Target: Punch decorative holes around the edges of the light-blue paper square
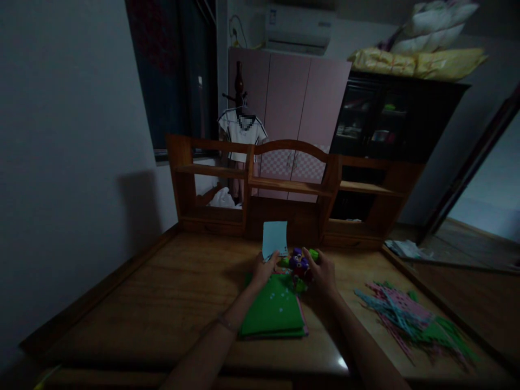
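Observation:
My left hand (266,268) pinches the lower edge of a light blue paper sheet (275,237), which stands up above the table. Beside it, my right hand (324,273) has thumb and fingers around a small bright green object (313,253), whose kind I cannot make out. Small purple objects (298,261) with white dots are clustered against the right thumb, and more green pieces lie around them. Under and in front of the left hand lies a stack of green sheets (271,311) with small pale bits on top and a pink edge showing.
A loose heap of pink, blue and green cut paper strips (410,317) lies on the right of the wooden table (162,292). A wooden shelf unit (290,187) borders the back edge. A wall (73,162) rises on the left. The room is dim.

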A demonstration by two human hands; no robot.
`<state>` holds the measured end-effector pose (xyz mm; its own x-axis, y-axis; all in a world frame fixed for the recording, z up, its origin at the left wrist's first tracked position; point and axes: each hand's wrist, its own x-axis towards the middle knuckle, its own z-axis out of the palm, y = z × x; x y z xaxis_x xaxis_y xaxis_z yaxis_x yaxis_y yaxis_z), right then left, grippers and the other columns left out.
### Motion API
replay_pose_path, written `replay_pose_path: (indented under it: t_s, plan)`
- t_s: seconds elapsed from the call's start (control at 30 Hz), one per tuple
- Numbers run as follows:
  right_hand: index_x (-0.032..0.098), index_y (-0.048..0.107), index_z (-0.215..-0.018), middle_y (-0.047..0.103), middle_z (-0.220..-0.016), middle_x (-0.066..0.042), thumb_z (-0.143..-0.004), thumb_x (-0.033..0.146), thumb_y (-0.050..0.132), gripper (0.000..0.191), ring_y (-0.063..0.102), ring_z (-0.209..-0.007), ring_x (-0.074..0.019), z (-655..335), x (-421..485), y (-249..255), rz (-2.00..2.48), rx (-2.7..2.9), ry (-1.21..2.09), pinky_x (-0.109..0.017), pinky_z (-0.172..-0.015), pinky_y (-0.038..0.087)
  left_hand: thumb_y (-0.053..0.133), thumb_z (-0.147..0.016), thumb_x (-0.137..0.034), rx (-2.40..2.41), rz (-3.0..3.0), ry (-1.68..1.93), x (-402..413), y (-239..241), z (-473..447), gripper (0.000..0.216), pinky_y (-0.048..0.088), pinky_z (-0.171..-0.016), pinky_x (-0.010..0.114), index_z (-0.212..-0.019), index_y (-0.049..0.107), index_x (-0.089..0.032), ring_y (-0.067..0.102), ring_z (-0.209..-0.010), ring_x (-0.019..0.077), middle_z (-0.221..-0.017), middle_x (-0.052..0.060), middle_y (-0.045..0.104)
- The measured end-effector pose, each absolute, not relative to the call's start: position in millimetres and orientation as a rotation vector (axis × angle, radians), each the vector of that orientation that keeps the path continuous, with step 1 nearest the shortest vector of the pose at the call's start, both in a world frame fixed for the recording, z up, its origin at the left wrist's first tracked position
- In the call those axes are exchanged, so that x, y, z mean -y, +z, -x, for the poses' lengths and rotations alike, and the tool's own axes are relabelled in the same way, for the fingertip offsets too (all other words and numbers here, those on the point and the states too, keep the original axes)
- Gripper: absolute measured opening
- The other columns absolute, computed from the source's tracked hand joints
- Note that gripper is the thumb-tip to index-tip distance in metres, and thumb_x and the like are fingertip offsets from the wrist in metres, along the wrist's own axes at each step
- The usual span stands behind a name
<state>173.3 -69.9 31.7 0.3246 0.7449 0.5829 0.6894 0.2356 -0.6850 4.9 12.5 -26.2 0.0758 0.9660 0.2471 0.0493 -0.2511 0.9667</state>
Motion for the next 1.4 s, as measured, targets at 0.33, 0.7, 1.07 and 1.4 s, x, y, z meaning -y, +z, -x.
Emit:
replay_pose_path:
  t_s: [0.33,0.7,1.07,1.4]
  plan:
    - [0.016,0.064,-0.08,0.062,-0.064,-0.005,-0.077,0.06,0.049,0.046,0.052,-0.056,-0.0161,-182,58,10,1.478,1.474,0.077,-0.024,-0.054,0.034,0.041,-0.078,-0.059,-1.051,-1.526,1.244,-17,-26,-5,0.051,0.035,-0.046,0.022,-0.058,0.056,-0.015,0.047,-0.04,0.0125,-0.041,0.0,0.048]
    - [0.016,0.063,-0.077,0.061,-0.062,-0.003,-0.078,0.058,0.048,0.044,0.052,-0.053,-0.0148,-190,56,8,1.505,1.494,0.07,-0.024,-0.051,0.033,0.042,-0.077,-0.06,-1.186,-1.591,1.109,-20,-38,-8,0.056,0.039,-0.056,0.024,-0.044,0.053,-0.017,0.052,-0.049,0.0138,-0.045,0.001,0.051]
    - [0.016,0.063,-0.077,0.06,-0.061,-0.004,-0.075,0.063,0.048,0.049,0.051,-0.053,-0.0153,-183,57,8,1.469,1.477,0.038,-0.024,-0.05,0.034,0.058,-0.068,-0.057,-0.986,-1.382,1.33,-9,-33,-9,0.046,0.039,-0.05,0.023,-0.074,0.068,-0.012,0.047,-0.045,0.0116,-0.046,0.0,0.05]
    - [0.016,0.062,-0.077,0.06,-0.061,-0.004,-0.076,0.059,0.05,0.045,0.051,-0.052,-0.0146,-184,57,4,1.464,1.521,0.052,-0.023,-0.049,0.031,0.051,-0.069,-0.064,-1.102,-1.408,1.092,-11,-28,-8,0.051,0.038,-0.055,0.023,-0.06,0.063,-0.015,0.049,-0.048,0.0129,-0.046,0.0,0.051]
